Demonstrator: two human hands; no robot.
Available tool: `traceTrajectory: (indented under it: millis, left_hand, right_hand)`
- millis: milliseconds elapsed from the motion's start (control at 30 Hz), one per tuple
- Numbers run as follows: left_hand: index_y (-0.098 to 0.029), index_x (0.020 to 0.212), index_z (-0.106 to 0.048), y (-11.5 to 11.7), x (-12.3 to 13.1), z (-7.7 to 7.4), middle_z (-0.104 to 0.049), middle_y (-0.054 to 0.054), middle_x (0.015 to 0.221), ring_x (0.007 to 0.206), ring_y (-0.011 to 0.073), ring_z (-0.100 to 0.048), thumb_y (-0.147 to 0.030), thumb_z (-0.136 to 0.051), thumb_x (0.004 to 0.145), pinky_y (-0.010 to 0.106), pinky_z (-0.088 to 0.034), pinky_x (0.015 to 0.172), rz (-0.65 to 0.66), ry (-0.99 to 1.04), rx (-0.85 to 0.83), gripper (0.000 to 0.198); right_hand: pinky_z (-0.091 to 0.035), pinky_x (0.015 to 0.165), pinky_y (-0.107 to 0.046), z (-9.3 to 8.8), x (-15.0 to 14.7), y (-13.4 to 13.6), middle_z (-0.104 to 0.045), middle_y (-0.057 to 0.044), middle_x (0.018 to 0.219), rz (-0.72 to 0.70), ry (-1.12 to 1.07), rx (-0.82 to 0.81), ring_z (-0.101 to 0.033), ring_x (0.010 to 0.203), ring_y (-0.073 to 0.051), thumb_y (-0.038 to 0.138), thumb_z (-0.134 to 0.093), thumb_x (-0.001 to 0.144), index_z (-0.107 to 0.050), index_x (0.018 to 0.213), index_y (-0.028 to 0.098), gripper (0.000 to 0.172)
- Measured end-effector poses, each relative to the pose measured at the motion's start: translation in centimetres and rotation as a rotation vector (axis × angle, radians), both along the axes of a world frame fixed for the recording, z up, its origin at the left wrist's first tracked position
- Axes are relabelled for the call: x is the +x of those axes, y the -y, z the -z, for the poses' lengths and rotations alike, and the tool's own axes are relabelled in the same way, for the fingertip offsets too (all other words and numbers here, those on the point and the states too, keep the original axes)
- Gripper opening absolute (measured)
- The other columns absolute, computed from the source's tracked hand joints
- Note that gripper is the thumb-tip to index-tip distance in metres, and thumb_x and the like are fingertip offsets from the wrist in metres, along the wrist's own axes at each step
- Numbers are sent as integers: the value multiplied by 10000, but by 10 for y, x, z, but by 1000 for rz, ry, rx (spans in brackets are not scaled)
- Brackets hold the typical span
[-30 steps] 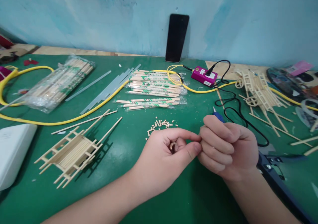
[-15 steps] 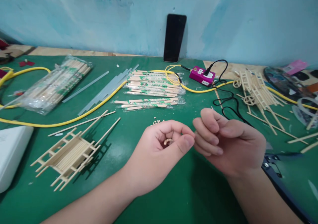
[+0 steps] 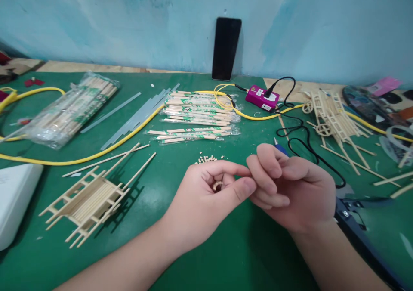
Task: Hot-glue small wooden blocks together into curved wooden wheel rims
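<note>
Nearest, above the green-topped counter (image 3: 222, 273), the left hand (image 3: 206, 205) curls around a small curved pale wooden piece (image 3: 217, 186), mostly hidden in its palm, thumb and forefinger extended to meet the fingers of the half-curled right hand (image 3: 293, 187); whether the right grips anything cannot be told. How finished the piece is cannot be judged either. To the left sits a pale wooden-stick cart body (image 3: 93, 202), its slatted floor, railed sides and two long shafts in place; no wheels show on it. Beyond the hands lie loose tiny pale wooden blocks (image 3: 206, 158). Farther right, a second pale wooden-stick structure (image 3: 337, 116) appears further along, with spoked wheels (image 3: 323, 130). Behind, clear plastic sleeves (image 3: 237, 130) with green print hold wooden chopsticks, and a large clear plastic bag (image 3: 48, 138) at far left holds more.
</note>
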State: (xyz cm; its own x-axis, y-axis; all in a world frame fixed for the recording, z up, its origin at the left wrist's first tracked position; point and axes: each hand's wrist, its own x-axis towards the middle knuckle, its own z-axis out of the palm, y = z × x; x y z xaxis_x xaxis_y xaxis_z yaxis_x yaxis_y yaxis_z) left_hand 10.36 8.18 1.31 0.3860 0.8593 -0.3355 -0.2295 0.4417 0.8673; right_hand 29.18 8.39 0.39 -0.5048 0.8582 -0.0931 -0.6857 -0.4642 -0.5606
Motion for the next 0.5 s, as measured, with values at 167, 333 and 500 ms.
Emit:
traceTrajectory:
  millis: [167,333,500]
  left_hand:
    - [-152,831,-830,-1,-1,0,-390,-102,572,516,49,-281,-324,-1015,807,231,-196,484,70,71,-80,254]
    - [-148,864,-810,-5,-1,1,-602,-34,678,536,65,-352,-413,-938,883,247,-244,512,117,-47,-32,295]
    - [-165,932,-850,-8,-6,0,-555,-42,583,528,117,-420,-373,-888,907,277,-301,544,170,-147,5,213]
  right_hand:
    - [-205,410,-246,2,-2,2,-753,-30,859,20,56,40,-348,392,-51,268,-601,873,-784,885,200,195]
    - [-407,413,-273,-7,-1,1,-827,-114,1301,29,244,142,-673,459,-129,462,-656,977,-837,1240,236,391]
    - [-540,439,-284,-13,8,0,-684,-153,1626,-95,362,163,-817,611,-213,639,-733,972,-687,1519,339,625]
